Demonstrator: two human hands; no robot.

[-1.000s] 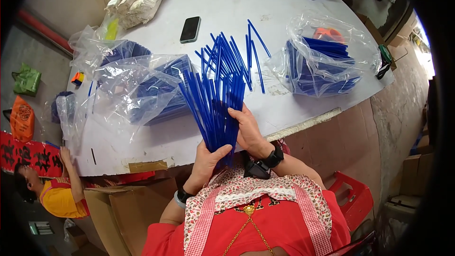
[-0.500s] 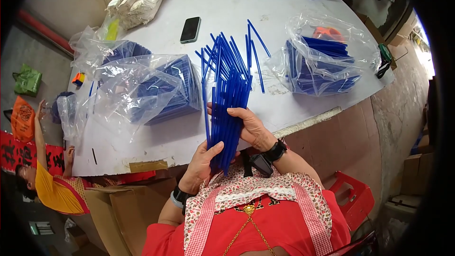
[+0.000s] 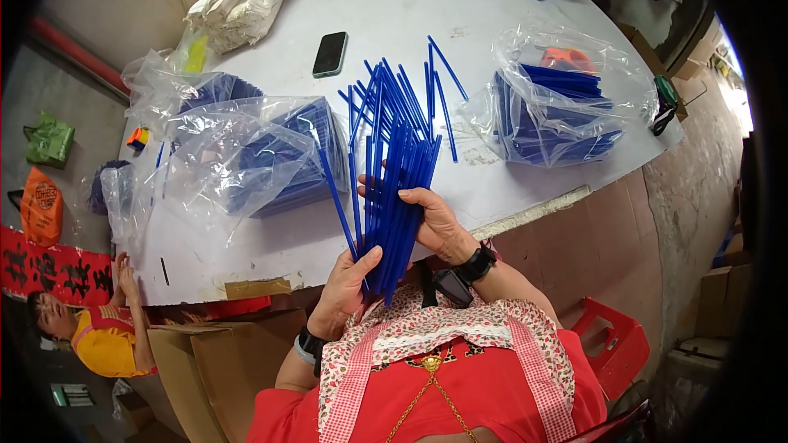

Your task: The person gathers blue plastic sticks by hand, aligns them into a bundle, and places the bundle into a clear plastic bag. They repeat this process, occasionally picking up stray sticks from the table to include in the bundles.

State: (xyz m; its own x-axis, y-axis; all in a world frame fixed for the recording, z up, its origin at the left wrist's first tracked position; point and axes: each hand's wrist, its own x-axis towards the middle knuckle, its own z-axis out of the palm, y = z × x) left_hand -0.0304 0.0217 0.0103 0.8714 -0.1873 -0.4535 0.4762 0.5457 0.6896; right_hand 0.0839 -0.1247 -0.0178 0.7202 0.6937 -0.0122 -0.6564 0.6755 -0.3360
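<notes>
A thick bundle of blue plastic sticks (image 3: 398, 184) stands tilted between my two hands at the table's near edge. My left hand (image 3: 346, 283) grips its lower end, thumb across the front. Higher up, my right hand (image 3: 433, 217) wraps the bundle from the right, its fingertips showing on the far left side. One or two sticks lean out to the left, apart from the rest. Just beyond lie loose blue sticks (image 3: 398, 86) in a heap on the white table (image 3: 427, 0), with a few strewn to its right.
Clear plastic bags of blue pieces lie left (image 3: 295, 148) and right (image 3: 558, 115). A phone (image 3: 330, 54) rests behind the heap. A cardboard box (image 3: 222, 361) stands below the table edge, a red stool (image 3: 611, 344) at right. Another person (image 3: 98, 328) is at far left.
A stick at the bundle's left now leans further out to the left. My hands stay nearly in place. The other person has lowered a raised arm and brought both hands together.
</notes>
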